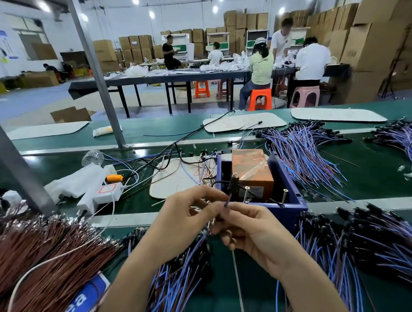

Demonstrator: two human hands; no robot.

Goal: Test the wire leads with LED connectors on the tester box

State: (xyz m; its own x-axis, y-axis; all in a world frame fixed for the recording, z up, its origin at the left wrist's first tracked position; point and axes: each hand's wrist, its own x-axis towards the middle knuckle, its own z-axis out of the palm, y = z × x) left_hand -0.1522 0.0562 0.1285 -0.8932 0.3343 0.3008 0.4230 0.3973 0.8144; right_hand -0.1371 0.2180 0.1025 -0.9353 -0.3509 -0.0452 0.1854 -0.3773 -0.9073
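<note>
Left hand (186,213) and right hand (251,234) both pinch 1 wire lead (226,204) with curled fingers (207,191), directly in front of the blue tester box (287,183) on the desk (378,174).

- Open green desk (220,292) in the gap between the blue-violet wire heap (175,282) and the black-capped bundle (369,240).
- Brown wire pile (39,257) blocking the near left.
- Straight ahead, walled tester box (290,211) with two upright screws (246,193) inside.
- Bare desk right of it, short of the far bundle (306,156).
- Left of it: power strip (105,193), cables (153,158), slanted post (14,169).
</note>
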